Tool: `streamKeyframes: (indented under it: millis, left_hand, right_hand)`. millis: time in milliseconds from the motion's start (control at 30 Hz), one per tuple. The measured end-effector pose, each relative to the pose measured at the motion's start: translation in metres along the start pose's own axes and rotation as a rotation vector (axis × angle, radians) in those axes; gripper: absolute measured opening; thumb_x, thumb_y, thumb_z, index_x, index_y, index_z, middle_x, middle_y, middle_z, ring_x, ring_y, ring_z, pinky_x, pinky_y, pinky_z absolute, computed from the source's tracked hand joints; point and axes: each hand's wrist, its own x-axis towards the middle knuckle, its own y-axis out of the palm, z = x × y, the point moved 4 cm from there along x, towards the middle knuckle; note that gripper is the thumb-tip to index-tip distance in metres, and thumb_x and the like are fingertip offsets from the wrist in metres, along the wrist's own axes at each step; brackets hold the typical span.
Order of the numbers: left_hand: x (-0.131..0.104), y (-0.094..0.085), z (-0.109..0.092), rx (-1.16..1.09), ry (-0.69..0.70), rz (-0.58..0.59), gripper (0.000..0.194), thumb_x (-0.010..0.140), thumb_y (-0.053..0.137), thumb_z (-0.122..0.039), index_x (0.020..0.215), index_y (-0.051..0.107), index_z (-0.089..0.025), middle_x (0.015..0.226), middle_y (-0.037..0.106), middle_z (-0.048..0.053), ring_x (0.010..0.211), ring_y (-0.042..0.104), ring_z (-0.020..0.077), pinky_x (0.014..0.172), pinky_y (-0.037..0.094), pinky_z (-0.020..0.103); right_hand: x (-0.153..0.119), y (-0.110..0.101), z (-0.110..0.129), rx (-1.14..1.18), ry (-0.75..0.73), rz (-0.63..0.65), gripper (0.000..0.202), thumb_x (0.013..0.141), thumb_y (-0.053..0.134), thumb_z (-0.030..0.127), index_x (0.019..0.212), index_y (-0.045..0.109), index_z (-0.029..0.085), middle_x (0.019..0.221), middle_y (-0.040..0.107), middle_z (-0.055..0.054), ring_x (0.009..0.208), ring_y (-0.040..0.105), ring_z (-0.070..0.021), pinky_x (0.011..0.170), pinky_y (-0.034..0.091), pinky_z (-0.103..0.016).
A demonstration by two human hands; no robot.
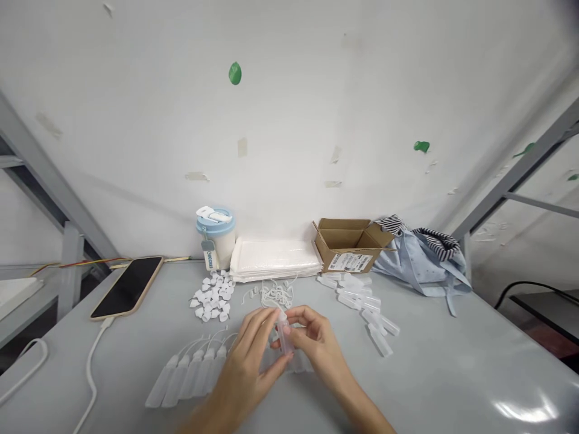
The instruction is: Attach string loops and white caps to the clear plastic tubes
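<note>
Head view: nearest us, both hands close around one small translucent bottle (284, 342), held a little above the grey tabletop (434, 361). We judge the step in hand to be work at the bottle's neck; the next move seems to call for a steady grip on the body while fingertips press or align the top. Our left hand (244, 361) is curved narrowly, forefinger at the neck and thumb near the base; our right hand (316, 337) pinches the upper body, thumb across its front. We cannot tell how firmly the top sits.

Just beside the left hand stands or lies a row of bottles (185, 380) with thin strands at their tops. Beyond the hands we see a tangle of white stringy pieces (277, 294), with white caps (211, 296) to its left and loose bottles (362, 304) to its right. Farther back are a stack of white packets (275, 258), an open cardboard box (348, 261) and the wall (289, 120).
</note>
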Motion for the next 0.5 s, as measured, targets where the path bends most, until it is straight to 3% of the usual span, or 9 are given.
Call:
streamKeyframes:
  millis: [200, 333, 400, 500]
  left_hand:
    - [0.011, -0.001, -0.007, -0.037, 0.086, 0.004, 0.056, 0.086, 0.057, -0.017, 0.136, 0.034, -0.022, 0.125, 0.055, 0.013, 0.118, 0.049, 0.029, 0.096, 0.047, 0.044]
    - [0.022, 0.004, -0.015, -0.064, 0.107, 0.017, 0.055, 0.086, 0.06, -0.019, 0.135, 0.036, -0.019, 0.124, 0.056, 0.014, 0.118, 0.049, 0.0283, 0.097, 0.046, 0.045]
    - [0.029, 0.011, -0.023, -0.076, 0.109, 0.082, 0.054, 0.084, 0.063, -0.02, 0.132, 0.039, -0.018, 0.123, 0.056, 0.013, 0.117, 0.049, 0.0281, 0.096, 0.046, 0.045]
    - [0.035, 0.03, -0.036, -0.057, 0.106, 0.269, 0.05, 0.079, 0.069, -0.021, 0.124, 0.048, -0.016, 0.12, 0.059, 0.012, 0.114, 0.05, 0.0288, 0.094, 0.047, 0.045]
  right_hand:
    - [-0.001, -0.007, 0.011, -0.069, -0.015, 0.067, 0.031, 0.07, 0.07, 0.042, 0.084, 0.056, 0.018, 0.079, 0.065, -0.001, 0.06, 0.066, -0.016, 0.059, 0.049, -0.028]
    - [0.003, -0.029, 0.023, -0.251, -0.061, 0.071, 0.025, 0.078, 0.063, 0.041, 0.085, 0.061, 0.017, 0.07, 0.065, -0.001, 0.066, 0.065, -0.0164, 0.062, 0.05, -0.027]
    - [0.006, -0.051, 0.03, -0.349, -0.105, -0.02, 0.028, 0.082, 0.057, 0.043, 0.086, 0.063, 0.016, 0.077, 0.068, -0.004, 0.071, 0.066, -0.0176, 0.064, 0.05, -0.029]
    - [0.01, -0.086, 0.039, -0.532, -0.179, -0.283, 0.033, 0.084, 0.051, 0.044, 0.092, 0.062, 0.014, 0.086, 0.07, -0.009, 0.075, 0.069, -0.0211, 0.065, 0.051, -0.031]
